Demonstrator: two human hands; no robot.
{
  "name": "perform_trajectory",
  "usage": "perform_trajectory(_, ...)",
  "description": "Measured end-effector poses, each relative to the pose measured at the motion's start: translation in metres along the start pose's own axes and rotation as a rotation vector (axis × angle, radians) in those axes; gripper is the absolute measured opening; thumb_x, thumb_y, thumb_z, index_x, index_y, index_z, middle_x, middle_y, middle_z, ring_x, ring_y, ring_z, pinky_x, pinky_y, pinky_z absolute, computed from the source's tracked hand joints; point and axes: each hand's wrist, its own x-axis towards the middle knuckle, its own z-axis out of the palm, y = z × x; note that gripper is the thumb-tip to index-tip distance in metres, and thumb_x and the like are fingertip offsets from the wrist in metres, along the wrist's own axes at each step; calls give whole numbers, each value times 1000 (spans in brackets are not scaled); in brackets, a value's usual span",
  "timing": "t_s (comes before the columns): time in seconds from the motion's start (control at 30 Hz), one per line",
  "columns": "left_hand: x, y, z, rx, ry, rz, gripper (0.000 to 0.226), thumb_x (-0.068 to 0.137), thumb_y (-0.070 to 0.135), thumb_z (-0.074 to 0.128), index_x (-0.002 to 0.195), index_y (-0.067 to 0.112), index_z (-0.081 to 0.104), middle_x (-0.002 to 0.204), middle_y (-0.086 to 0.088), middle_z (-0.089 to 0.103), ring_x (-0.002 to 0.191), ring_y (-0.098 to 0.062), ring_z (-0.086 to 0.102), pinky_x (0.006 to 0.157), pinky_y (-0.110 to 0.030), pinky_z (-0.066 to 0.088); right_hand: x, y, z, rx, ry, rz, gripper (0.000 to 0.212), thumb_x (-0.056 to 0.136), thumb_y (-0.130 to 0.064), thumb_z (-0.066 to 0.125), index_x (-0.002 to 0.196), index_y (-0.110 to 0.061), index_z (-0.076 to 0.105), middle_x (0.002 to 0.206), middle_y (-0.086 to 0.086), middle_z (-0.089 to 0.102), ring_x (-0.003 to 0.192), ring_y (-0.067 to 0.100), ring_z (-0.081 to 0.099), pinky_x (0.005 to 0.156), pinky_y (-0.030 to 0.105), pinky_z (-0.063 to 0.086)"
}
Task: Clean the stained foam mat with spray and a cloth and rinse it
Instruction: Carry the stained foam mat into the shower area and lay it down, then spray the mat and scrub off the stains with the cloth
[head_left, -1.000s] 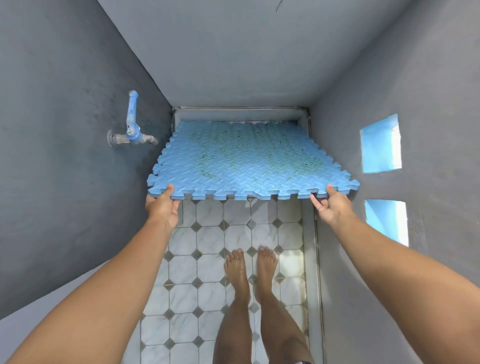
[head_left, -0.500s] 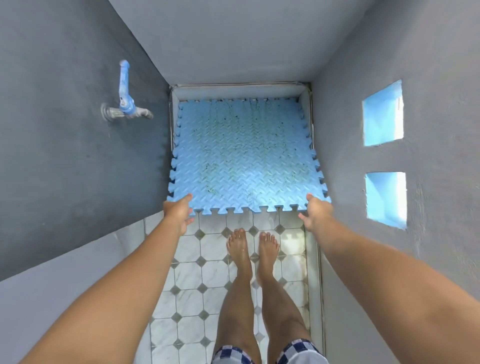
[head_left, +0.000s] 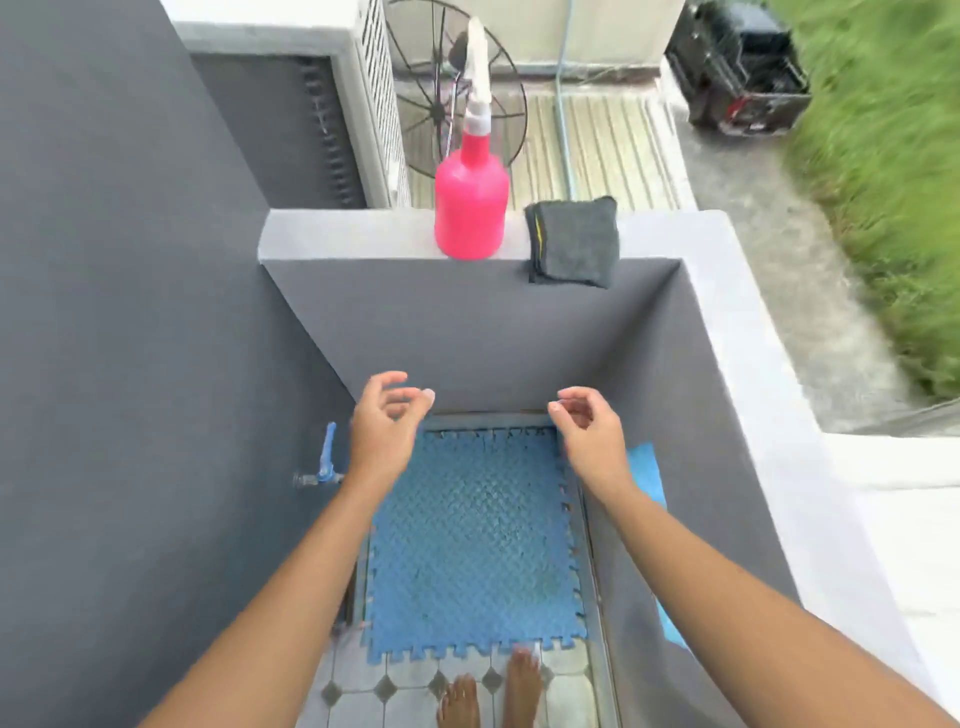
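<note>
Below 2 open, empty hands, left hand (head_left: 384, 423) and right hand (head_left: 589, 431), lies the foam mat (head_left: 475, 540).

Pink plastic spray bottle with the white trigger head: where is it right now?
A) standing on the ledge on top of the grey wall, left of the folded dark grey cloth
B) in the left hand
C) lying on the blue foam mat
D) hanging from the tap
A: the pink plastic spray bottle stands upright on the wall-top ledge, beside the folded dark grey cloth; both hands are empty.
</note>
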Motion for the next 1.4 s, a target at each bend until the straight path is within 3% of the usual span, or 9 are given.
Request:
perform_trajectory(0.13,50,93,29,69,23,212,41,88,29,81,120,23,56,106,7,67,92,-7,64,84,-24,51,69,-82,-21,-59,61,-151,11,92,-20,70,101,-16,67,92,-5,70,83,4,63,73,10,46)
perform_trajectory(0.27,104,153,69,113,86,316,65,82,35,85,134,18,50,127,1,59,108,-14,58,96,-31,49,142,-116,-28,-229,39,-256,17,91,-23,69,107,-20,64,102,-3,67,94,11,61,86,26,50)
perform_trajectory(0.47,181,219,110,79,148,416,94,79,39,87,154,17,35,155,1,42,134,-10,45,107,-23,34,221,-110,-19,-1015,-286,-366,94,72,-50,81,149,-35,29,158,1,24,145,27,22,112,50,31)
perform_trajectory(0.57,209,239,122,33,129,473,87,81,40,85,151,17,40,153,-2,45,134,-19,55,103,-24,50,234,-102,-13,-1111,-181,-439,93,69,-45,84,144,-37,30,155,3,28,141,27,25,106,47,34)
perform_trajectory(0.77,201,250,131,-6,216,536,48,100,44,62,136,13,59,116,3,67,69,-28,71,49,-20,52,242,-99,-7,-1058,-90,-517,74,71,-16,76,135,-34,43,143,7,41,130,29,37,92,46,43)
perform_trajectory(0.87,178,244,126,-8,179,543,35,105,45,55,111,13,67,73,1,60,47,-24,61,45,-33,50,241,-100,-11,-1031,-130,-517,64,79,-14,69,137,-31,49,144,5,44,131,29,38,94,48,44)
perform_trajectory(1.1,98,199,85,81,59,576,45,106,44,52,103,0,66,88,-30,67,40,-18,64,42,-46,51,176,-115,-17,-329,-148,-167,26,93,-14,46,82,-37,51,75,-5,59,74,24,54,73,37,43)
perform_trajectory(1.2,62,166,64,122,20,470,53,104,49,53,95,-3,65,71,-31,65,38,-22,64,42,-50,50,123,-112,-14,-48,-239,-47,18,100,-14,44,89,-19,57,70,6,64,59,25,58,56,31,51)
perform_trajectory(1.4,-9,73,27,230,-53,307,43,98,46,67,70,17,52,50,2,47,36,-23,61,39,-27,44,41,-52,-8,213,-205,113,20,102,-27,54,111,-16,68,110,3,75,105,19,69,91,39,54)
